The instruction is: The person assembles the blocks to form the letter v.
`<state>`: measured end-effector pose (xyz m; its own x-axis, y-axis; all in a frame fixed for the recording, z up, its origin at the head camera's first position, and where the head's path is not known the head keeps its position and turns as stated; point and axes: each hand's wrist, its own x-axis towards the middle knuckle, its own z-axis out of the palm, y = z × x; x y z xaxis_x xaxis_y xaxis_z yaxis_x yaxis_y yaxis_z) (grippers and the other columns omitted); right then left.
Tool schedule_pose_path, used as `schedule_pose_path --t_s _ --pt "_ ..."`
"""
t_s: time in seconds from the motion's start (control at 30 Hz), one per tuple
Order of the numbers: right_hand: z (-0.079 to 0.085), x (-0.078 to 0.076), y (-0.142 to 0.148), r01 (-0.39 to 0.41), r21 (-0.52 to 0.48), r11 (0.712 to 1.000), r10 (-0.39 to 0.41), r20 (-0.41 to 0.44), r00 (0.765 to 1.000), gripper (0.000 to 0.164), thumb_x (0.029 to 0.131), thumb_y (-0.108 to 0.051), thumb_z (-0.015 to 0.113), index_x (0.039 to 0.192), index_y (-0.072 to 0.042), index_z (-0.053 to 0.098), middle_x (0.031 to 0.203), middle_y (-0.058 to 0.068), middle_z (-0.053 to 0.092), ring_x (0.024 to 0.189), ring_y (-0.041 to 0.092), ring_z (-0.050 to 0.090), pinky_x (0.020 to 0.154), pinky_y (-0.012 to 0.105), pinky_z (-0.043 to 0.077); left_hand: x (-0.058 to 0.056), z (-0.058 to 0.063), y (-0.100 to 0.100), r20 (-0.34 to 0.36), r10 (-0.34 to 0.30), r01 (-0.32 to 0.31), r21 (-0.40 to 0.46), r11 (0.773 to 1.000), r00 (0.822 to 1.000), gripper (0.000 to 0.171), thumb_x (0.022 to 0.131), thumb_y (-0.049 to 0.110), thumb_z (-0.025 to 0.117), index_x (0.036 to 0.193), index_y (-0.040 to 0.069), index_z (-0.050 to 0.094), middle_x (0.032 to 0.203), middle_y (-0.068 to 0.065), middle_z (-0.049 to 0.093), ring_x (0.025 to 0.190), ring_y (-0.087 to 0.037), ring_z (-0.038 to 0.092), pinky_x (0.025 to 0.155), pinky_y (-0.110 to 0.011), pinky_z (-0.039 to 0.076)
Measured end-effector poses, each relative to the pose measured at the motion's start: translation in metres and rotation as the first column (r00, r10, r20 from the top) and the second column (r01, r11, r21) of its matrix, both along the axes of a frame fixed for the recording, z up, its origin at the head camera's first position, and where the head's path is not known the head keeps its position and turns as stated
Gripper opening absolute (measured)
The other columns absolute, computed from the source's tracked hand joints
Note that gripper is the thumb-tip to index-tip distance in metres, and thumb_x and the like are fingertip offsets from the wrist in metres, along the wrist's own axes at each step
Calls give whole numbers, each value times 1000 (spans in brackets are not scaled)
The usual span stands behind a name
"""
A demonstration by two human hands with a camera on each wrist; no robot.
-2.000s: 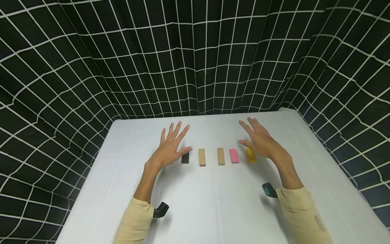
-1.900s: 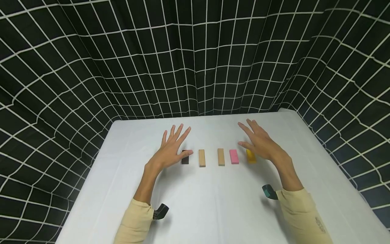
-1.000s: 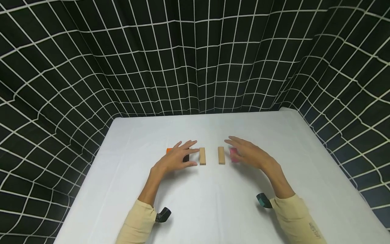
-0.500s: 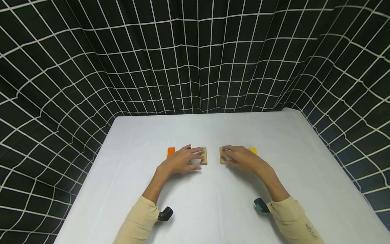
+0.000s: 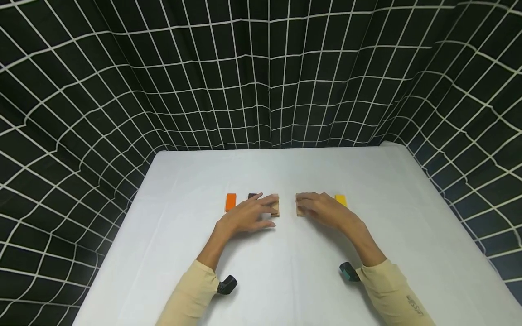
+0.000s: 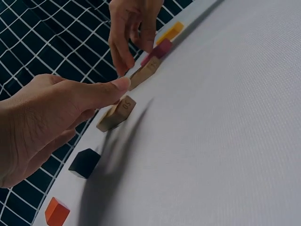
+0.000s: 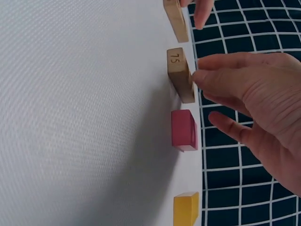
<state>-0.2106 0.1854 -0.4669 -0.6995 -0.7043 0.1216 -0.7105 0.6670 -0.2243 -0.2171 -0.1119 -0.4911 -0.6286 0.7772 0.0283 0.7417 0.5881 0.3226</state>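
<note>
My left hand (image 5: 246,213) hovers over a plain wooden block stamped 50 (image 6: 117,113), thumb stretched out on the near side. In the left wrist view the thumb stands above this block, not clasping it. My right hand (image 5: 324,209) is over the other wooden block, stamped 75 (image 7: 178,73). Its bent fingertips lie very close to that block; whether they touch it cannot be told. A pink block (image 7: 183,129) lies under the right hand, hidden in the head view. Beneath the left hand's knuckles a dark block (image 6: 84,163) is partly covered.
An orange block (image 5: 230,202) lies left of the dark one, and a yellow block (image 5: 340,199) is at the right end of the row. White cloth covers the table (image 5: 281,276). Black curtain with a white grid (image 5: 228,81) rises behind and at both sides.
Both hands have come lower and inward, from spread out over the outer blocks to above the two wooden ones. The orange and yellow blocks have come into sight; the pink one is now covered.
</note>
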Motion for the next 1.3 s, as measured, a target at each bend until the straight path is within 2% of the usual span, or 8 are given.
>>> schedule_pose_path --t_s 0.17,0.3,0.4,0.53,0.73,0.9,1.13,1.3 --pt "0 -1 3 -25 42 999 23 59 998 37 94 10 67 129 0 72 144 19 65 135 40 63 111 52 53 2 -2 7 24 8 -6 -45 999 1000 51 101 48 64 143 19 66 165 -10 45 158 -24 39 134 -45 22" --pt "1 -2 5 -54 60 997 50 73 996 46 88 18 66 130 -2 72 146 19 64 137 41 60 111 53 52 5 -2 11 12 9 -9 -71 997 1000 55 101 50 64 147 20 63 167 -10 43 159 -24 37 134 -45 25" --pt "1 -4 4 -75 80 994 71 60 996 52 85 20 67 132 -4 71 148 19 62 139 41 58 112 55 51 4 0 14 -1 9 -9 -96 995 1000 57 101 51 63 149 21 59 167 -10 42 159 -25 36 133 -46 27" --pt "3 -5 3 -70 91 993 60 109 992 56 87 18 67 137 -7 69 152 19 58 141 43 56 111 63 50 4 6 20 2 30 -29 -167 986 1000 59 100 54 63 152 24 57 168 -8 41 159 -26 35 131 -47 31" --pt "15 -13 -1 -95 110 989 61 283 957 55 92 17 60 142 -7 65 155 21 53 143 46 50 114 62 47 3 21 29 27 81 -70 -288 955 996 57 99 55 64 150 30 58 168 -3 42 157 -23 39 127 -47 38" --pt "24 -21 -2 -152 130 980 94 375 922 52 94 13 61 142 -7 65 151 22 54 136 44 53 114 57 49 1 33 42 70 114 -80 -367 927 991 57 98 59 63 149 35 58 168 1 42 156 -20 41 125 -46 40" --pt "28 -24 -3 -202 95 975 145 421 896 46 95 1 69 140 -7 67 147 24 53 128 40 53 107 54 52 4 49 54 171 226 -134 -426 895 959 72 95 59 68 157 28 49 169 -1 39 156 -23 41 127 -50 37" --pt "26 -25 -5 -182 83 980 128 438 890 49 95 0 70 143 -7 64 149 22 52 132 40 51 110 55 49 2 51 55 190 253 -146 -445 883 949 77 94 56 70 159 24 45 170 -2 37 157 -24 40 127 -52 36"
